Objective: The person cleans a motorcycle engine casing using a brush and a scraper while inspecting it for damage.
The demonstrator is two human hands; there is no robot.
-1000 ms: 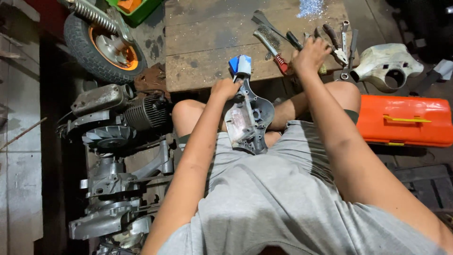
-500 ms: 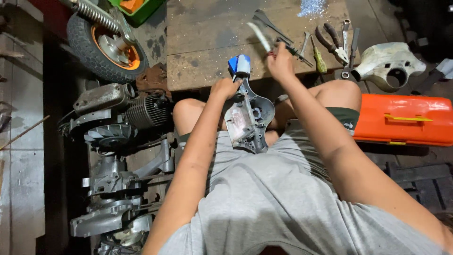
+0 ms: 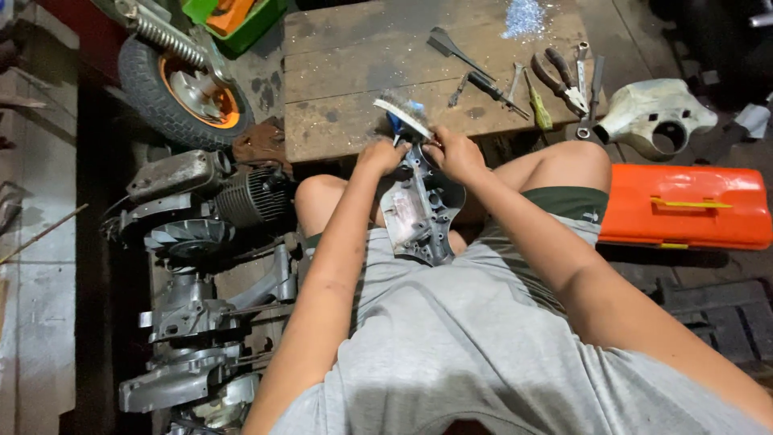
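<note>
Engine assembly (image 3: 201, 266) on floor at far left, untouched. Left hand (image 3: 382, 155) closed on top edge of metal casing (image 3: 419, 211), steadying it upright on lap, between knees. Right hand (image 3: 455, 153) clamped on wire brush (image 3: 403, 117), bristles angled toward casing top, brush just above it. Hand tools (image 3: 555, 80) lie on wooden board (image 3: 354, 56). Orange toolbox (image 3: 684, 208) shut, far right.

Change: a second ago right hand was out among tools on board; now back at casing with brush.
</note>
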